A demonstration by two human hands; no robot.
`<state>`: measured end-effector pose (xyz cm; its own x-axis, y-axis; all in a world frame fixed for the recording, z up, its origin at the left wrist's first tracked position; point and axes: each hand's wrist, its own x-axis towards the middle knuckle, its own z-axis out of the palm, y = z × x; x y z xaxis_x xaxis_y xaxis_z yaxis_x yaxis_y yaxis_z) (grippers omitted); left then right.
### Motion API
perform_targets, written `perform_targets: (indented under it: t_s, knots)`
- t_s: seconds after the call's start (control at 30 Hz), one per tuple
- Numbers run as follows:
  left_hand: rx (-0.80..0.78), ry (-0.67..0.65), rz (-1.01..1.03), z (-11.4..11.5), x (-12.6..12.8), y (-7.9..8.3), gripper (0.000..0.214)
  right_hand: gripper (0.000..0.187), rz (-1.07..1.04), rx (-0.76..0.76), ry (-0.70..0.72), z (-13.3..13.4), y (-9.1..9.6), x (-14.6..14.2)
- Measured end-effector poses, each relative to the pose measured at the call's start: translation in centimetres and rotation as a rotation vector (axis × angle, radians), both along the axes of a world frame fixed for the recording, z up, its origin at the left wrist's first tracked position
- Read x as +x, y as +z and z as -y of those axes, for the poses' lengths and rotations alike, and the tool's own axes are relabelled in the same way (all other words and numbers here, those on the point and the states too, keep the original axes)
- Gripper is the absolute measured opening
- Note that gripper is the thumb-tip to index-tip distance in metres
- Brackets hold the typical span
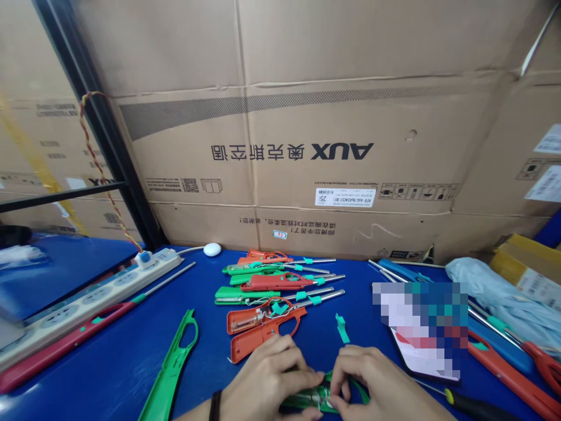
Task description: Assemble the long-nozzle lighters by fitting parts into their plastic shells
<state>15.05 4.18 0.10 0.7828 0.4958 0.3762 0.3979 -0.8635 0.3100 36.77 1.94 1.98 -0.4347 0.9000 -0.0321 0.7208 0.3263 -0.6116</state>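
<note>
My left hand (267, 380) and my right hand (377, 386) meet at the bottom of the view, with their fingers pinching a green long-nosed utility lighter body (313, 399). Much of that lighter is hidden by my fingers. A small teal plastic piece (342, 328) lies just above my right hand. Ahead of my left hand rests an open orange lighter shell (267, 334) with wiring inside. Beyond it, several red and green lighters with metal nozzles (280, 282) lie side by side. A green lighter shell (169, 368) lies left of my left hand.
The blue worktable (131, 374) holds a white power strip (87, 307) and a long red lighter (65, 348) at left. On the right are a pixelated phone (423, 327), a black-handled screwdriver (473, 407) and a pale plastic bag (495, 295). Cardboard boxes (307, 164) wall the back.
</note>
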Motion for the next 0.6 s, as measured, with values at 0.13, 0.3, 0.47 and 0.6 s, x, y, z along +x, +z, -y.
perform_targets:
  t_s: [0.13,0.3,0.47,0.6]
  knots:
    - [-0.005,-0.013,0.002,0.04,-0.01,-0.07,0.032,0.015,0.005,0.005,0.010,0.04,0.01,0.02]
    - [-0.003,-0.004,0.009,-0.01,0.03,-0.06,0.032,0.015,0.016,0.000,0.006,0.23,0.16,-0.10]
    - [-0.005,-0.015,0.034,-0.07,0.06,-0.38,0.033,0.015,0.047,-0.006,-0.004,0.23,0.69,-0.41]
    - [-0.009,-0.021,0.051,-0.06,0.03,-0.59,0.036,0.014,0.051,0.004,0.012,0.26,0.74,-0.41]
